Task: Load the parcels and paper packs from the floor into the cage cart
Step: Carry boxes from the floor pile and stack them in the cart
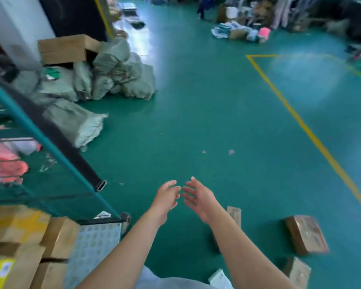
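**A warehouse sorting floor**

The green painted floor (206, 105) carries yellow marking lines (300, 119). Grey woven sacks (117, 69) and cardboard boxes (67, 49) are heaped against the wall, a cage cart (50, 142) stands at left, and loose brown parcels (305, 233) lie about.

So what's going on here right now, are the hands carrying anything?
No. The person's left hand and right hand are both open and empty, held out close together over the green floor. Brown paper-wrapped packs lie on the floor to the right. The teal-framed cage cart stands on the left, with brown cardboard boxes by its near end.
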Demonstrator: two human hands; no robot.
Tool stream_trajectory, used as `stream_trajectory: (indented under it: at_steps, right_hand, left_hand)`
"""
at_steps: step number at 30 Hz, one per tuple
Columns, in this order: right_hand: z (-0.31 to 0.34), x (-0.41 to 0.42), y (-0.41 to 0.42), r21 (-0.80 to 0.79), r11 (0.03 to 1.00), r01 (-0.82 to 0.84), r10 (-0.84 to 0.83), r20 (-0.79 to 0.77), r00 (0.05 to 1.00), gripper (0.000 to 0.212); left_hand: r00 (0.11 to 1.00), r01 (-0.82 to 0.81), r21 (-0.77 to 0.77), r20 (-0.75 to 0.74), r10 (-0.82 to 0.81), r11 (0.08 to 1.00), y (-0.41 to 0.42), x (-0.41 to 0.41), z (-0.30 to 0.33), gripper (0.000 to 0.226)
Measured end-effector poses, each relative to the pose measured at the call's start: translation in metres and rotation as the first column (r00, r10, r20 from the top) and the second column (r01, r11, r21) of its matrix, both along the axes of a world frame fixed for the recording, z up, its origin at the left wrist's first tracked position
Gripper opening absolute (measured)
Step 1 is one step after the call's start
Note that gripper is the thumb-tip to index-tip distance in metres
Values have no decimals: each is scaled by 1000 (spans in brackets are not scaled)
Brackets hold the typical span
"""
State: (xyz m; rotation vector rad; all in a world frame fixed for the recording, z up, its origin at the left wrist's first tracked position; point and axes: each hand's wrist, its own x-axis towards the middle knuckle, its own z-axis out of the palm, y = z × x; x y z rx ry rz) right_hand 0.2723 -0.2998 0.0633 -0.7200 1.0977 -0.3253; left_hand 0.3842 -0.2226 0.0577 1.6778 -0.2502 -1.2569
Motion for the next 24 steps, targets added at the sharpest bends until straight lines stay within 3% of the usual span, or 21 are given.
stream_trajectory:
  at_steps: [6, 11, 17, 24]
  right_hand:
    - [-18, -95, -24, 72, 949, 307, -307, -15, 952, 32]
    - [-38, -162, -34, 130, 820, 557, -551, -87, 830, 29]
    - [-51, -224, -52, 130, 519, 845, -818, -211, 535, 25]
    - [-55, -231, -86, 116, 241, 964, -933, -247, 263, 27]
  left_hand:
    - [961, 269, 70, 49, -273, 961, -62, -73, -13, 33]
    - [869, 484, 129, 45, -493, 865, -112, -128, -25, 30]
    - [674, 735, 150, -45, -738, 662, -182, -188, -44, 29]
    - [494, 867, 131, -98, -864, 481, -264, -211, -45, 34]
